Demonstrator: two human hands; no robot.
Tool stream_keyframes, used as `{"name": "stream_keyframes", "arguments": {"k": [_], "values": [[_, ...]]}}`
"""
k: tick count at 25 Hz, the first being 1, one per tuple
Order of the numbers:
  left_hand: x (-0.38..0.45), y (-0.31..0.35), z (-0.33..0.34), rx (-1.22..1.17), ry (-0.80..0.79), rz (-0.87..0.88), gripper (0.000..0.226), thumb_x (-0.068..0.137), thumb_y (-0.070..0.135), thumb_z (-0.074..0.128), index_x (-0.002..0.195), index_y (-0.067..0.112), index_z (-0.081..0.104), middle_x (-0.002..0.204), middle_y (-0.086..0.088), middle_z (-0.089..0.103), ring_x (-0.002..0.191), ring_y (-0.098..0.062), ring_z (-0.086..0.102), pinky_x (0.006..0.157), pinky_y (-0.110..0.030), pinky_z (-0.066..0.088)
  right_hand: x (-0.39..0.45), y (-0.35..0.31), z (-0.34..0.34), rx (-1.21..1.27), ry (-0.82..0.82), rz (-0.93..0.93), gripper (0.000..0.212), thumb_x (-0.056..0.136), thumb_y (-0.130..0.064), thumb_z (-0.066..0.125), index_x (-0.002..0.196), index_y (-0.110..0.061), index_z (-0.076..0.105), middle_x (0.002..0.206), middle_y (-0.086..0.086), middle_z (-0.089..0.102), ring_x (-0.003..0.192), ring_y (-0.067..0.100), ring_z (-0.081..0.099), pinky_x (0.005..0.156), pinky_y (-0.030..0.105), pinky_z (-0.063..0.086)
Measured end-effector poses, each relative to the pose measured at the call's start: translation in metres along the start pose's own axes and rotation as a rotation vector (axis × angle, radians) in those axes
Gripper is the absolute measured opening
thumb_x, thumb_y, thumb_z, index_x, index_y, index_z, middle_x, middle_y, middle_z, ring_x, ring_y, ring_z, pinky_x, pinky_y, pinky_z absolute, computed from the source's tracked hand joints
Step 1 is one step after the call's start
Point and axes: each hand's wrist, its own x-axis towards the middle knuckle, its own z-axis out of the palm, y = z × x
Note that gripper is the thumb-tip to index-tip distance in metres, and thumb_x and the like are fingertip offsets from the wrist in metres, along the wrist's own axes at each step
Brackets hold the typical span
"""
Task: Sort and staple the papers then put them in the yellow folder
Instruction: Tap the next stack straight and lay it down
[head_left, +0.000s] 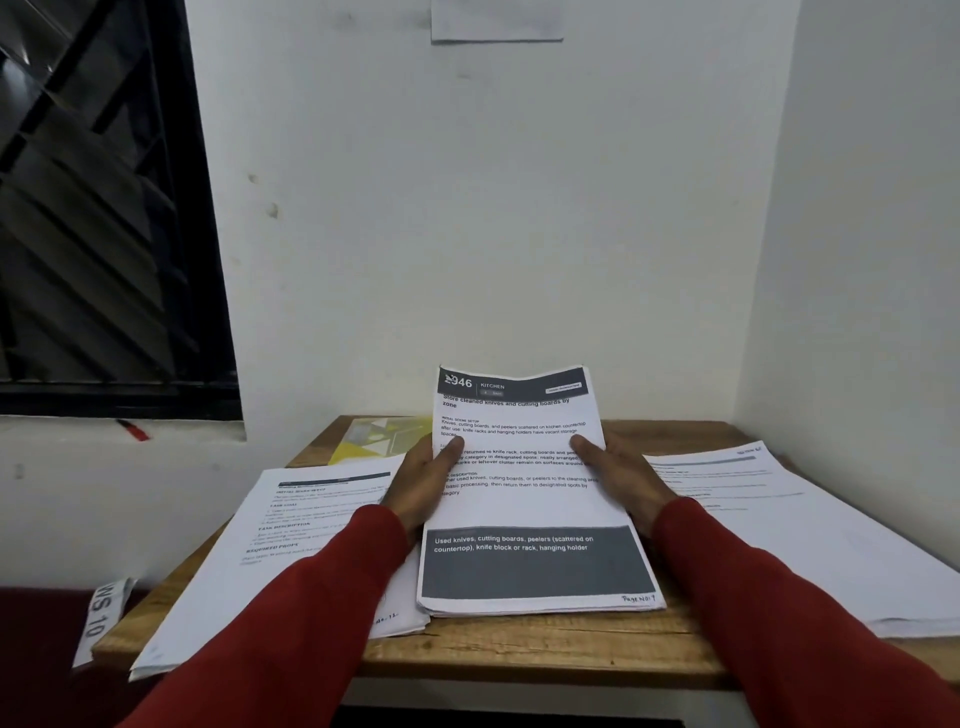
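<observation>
Several printed sheets form the centre stack, near edge resting on the desk, far end lifted and bowing; left hand and right hand each pinch a side edge, thumbs on top. Light, limp and slippery, these sheets handle best squared by both edges. Other paper piles flank them, with the yellow folder behind.

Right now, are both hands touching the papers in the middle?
Touching. The head view shows the left hand and right hand gripping the middle stack, thumbs on its top page.

held stack between paper piles, folder behind left pile
</observation>
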Motion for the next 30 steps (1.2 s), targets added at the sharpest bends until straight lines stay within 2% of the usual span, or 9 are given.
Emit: {"name": "stream_keyframes", "arguments": {"k": [4,7,9,12,15,17,22,28,30], "values": [[0.0,-0.001,0.0,0.041,-0.016,0.019,0.025,0.101,0.019,0.053,0.124,0.01,0.058,0.119,-0.008,0.071,0.107,-0.027,0.068,0.096,-0.046,0.053,-0.001,-0.003,0.001,0.061,-0.019,0.004,0.047,0.084,-0.042,0.073,0.122,-0.016,0.065,0.117,0.005,0.072,0.109,0.026,0.068,0.099,0.047,0.051],[-0.001,-0.002,0.0,0.067,-0.012,0.045,0.026,0.101,0.019,0.054,0.124,0.01,0.057,0.119,-0.006,0.071,0.107,-0.026,0.068,0.095,-0.045,0.054,-0.002,-0.004,0.002,0.049,-0.018,-0.002,0.028,0.098,-0.021,0.059,0.124,-0.014,0.063,0.117,0.004,0.072,0.107,0.023,0.069,0.093,0.04,0.054],[-0.003,0.0,0.001,0.086,-0.005,0.067,0.026,0.1,0.019,0.055,0.125,0.011,0.057,0.118,-0.004,0.071,0.106,-0.023,0.069,0.093,-0.041,0.055,-0.003,-0.004,0.003,0.042,-0.019,0.001,0.027,0.099,-0.017,0.056,0.125,-0.013,0.062,0.12,0.006,0.071,0.104,0.021,0.07,0.092,0.038,0.054],[-0.002,0.0,-0.001,0.11,0.008,0.105,0.026,0.1,0.017,0.055,0.124,0.008,0.058,0.118,-0.005,0.071,0.105,-0.022,0.069,0.09,-0.036,0.056,-0.008,-0.008,0.006,0.073,-0.014,0.031,0.029,0.098,-0.029,0.058,0.122,-0.015,0.064,0.12,0.007,0.071,0.106,0.023,0.07,0.094,0.041,0.054],[0.001,0.002,-0.004,0.102,0.023,0.119,0.024,0.099,0.014,0.056,0.122,0.007,0.059,0.118,-0.007,0.07,0.106,-0.024,0.068,0.094,-0.041,0.054,-0.011,-0.012,0.004,0.135,-0.02,0.088,0.04,0.098,-0.043,0.054,0.124,-0.015,0.065,0.119,0.005,0.072,0.11,0.024,0.069,0.097,0.04,0.052],[0.002,0.001,-0.006,0.101,0.025,0.119,0.024,0.099,0.013,0.056,0.123,0.008,0.059,0.118,-0.006,0.07,0.108,-0.025,0.067,0.098,-0.044,0.052,-0.013,-0.014,0.004,0.135,-0.021,0.1,0.037,0.099,-0.039,0.055,0.122,-0.012,0.066,0.118,0.009,0.072,0.109,0.028,0.068,0.097,0.043,0.052],[0.0,0.001,-0.004,0.115,0.022,0.125,0.025,0.099,0.016,0.057,0.123,0.009,0.059,0.117,-0.005,0.071,0.108,-0.024,0.068,0.098,-0.046,0.052,-0.017,-0.016,0.006,0.101,-0.026,0.072,0.027,0.1,-0.025,0.055,0.118,-0.01,0.067,0.108,0.009,0.075,0.096,0.026,0.073,0.079,0.035,0.06],[-0.002,0.004,-0.002,0.056,0.009,0.114,0.023,0.099,0.018,0.058,0.12,0.011,0.062,0.115,-0.007,0.072,0.106,-0.028,0.069,0.095,-0.049,0.053,-0.012,-0.012,0.004,0.073,0.023,0.079,0.027,0.099,-0.023,0.057,0.117,-0.005,0.067,0.106,0.012,0.075,0.096,0.032,0.071,0.089,0.048,0.056],[-0.003,0.007,-0.003,0.013,0.016,0.074,0.022,0.097,0.015,0.06,0.118,0.01,0.063,0.113,-0.009,0.073,0.104,-0.031,0.069,0.093,-0.05,0.054,-0.013,-0.015,0.004,0.08,0.023,0.078,0.026,0.099,-0.021,0.056,0.117,-0.005,0.066,0.099,0.008,0.077,0.086,0.025,0.074,0.076,0.038,0.061]]}}
